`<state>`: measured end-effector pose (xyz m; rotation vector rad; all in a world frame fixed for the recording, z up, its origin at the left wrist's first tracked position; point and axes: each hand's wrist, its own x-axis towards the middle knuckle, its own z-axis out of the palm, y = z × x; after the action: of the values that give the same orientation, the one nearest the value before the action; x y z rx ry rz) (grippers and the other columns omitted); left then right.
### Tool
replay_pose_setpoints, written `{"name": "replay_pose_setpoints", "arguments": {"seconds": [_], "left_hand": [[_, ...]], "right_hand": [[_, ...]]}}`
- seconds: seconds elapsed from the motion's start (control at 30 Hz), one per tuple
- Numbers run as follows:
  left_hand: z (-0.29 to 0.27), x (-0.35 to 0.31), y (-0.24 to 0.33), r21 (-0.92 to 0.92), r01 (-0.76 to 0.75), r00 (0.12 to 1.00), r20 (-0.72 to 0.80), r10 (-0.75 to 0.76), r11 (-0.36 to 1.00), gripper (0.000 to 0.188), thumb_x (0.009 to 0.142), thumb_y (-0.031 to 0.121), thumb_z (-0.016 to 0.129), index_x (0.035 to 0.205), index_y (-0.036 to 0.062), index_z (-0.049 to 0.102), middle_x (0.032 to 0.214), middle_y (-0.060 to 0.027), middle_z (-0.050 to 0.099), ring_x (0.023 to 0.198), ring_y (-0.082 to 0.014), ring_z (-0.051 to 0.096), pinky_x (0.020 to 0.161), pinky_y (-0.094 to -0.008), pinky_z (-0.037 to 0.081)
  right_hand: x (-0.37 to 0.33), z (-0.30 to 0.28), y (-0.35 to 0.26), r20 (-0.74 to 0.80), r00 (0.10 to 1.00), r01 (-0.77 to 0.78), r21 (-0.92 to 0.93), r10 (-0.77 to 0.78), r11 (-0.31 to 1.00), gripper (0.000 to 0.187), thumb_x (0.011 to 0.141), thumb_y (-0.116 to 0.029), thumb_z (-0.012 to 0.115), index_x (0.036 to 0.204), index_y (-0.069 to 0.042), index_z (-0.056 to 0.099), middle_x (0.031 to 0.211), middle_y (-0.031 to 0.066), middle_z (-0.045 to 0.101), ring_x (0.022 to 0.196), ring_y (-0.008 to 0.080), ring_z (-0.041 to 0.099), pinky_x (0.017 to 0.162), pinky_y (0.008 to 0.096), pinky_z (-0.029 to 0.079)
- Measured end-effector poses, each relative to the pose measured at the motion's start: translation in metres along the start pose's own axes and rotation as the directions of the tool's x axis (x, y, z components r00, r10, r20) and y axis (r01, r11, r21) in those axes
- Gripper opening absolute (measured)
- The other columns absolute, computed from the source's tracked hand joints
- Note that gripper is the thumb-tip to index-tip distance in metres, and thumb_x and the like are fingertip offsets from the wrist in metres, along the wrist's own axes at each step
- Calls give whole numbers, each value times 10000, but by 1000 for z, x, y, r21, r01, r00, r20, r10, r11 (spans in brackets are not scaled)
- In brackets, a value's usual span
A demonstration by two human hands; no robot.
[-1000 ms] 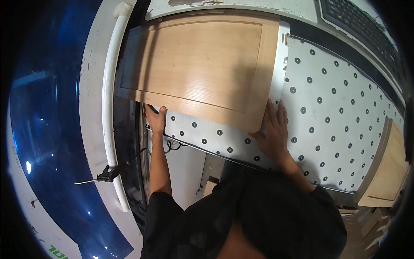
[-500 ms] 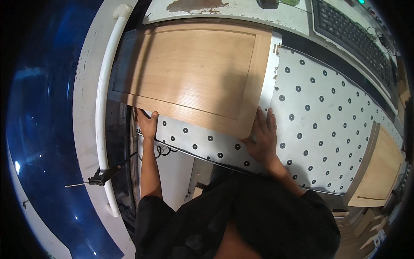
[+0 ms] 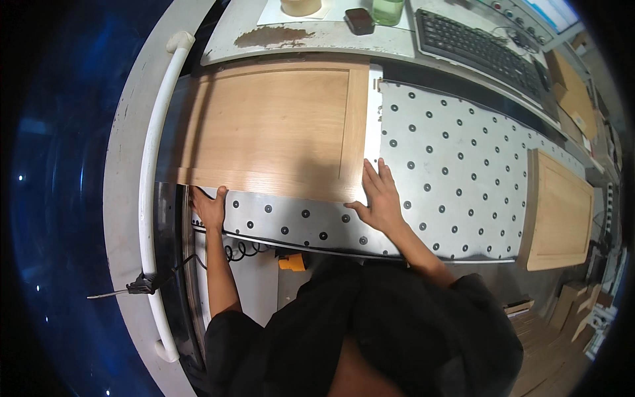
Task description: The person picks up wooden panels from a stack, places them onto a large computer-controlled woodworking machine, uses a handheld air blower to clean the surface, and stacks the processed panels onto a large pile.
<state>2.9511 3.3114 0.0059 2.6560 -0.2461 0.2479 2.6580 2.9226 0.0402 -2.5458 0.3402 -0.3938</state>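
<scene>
A light wooden cabinet door (image 3: pixel 271 126) with a recessed centre lies flat on a white work surface (image 3: pixel 436 192) dotted with black round studs. Its left part is in shadow beside the blue-covered machine. My left hand (image 3: pixel 210 210) is at the door's near left edge, thumb raised beside the edge and fingers apart, some partly hidden. At the near right corner is my right hand (image 3: pixel 382 202). Its fingers are stretched out along the white strip (image 3: pixel 374 126) by the door's right edge, with the thumb pointing to the corner. Neither hand is wrapped round anything.
A white tubular handle (image 3: pixel 151 178) runs along the machine at left. Another wooden door (image 3: pixel 561 215) stands at the right end. Beyond the surface are a keyboard (image 3: pixel 479 56), a green container (image 3: pixel 387 12), a dark small box (image 3: pixel 359 22) and a tape roll (image 3: pixel 301 6).
The whole view has shifted, so more of the far shelf and the right end shows. My right hand's fingers are spread wider and the thumb sticks out more. My left hand keeps its place at the door's edge.
</scene>
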Motion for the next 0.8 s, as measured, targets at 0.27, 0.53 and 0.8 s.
{"name": "replay_pose_setpoints", "arguments": {"seconds": [0.27,0.53,0.8], "left_hand": [[4,3,1,-175,-119,992,-58,110,977,1049,781,575,821,1483,-86,408,1447,-309,524,1334,-431,511,1147,-468,357],[0,1,3,-24,-46,993,-113,43,999,1100,771,713,743,1532,-1,396,1502,-267,494,1344,-443,499,1128,-504,367],[6,6,-6,13,-87,993,-78,88,996,1019,883,763,566,1465,-66,459,1361,-328,577,1240,-452,580,1045,-503,457]], "right_hand": [[-11,7,7,-56,998,17,18,-16,1000,927,823,-500,778,1508,-4,400,1564,220,412,1455,519,306,1225,548,256],[-101,9,-26,-164,984,-72,-24,68,997,717,906,-366,716,1458,18,466,1551,262,391,1466,437,335,1233,518,258],[-265,-15,-43,-257,944,-175,132,204,976,519,984,-305,623,1440,-75,530,1535,167,468,1442,346,419,1190,482,350]]}}
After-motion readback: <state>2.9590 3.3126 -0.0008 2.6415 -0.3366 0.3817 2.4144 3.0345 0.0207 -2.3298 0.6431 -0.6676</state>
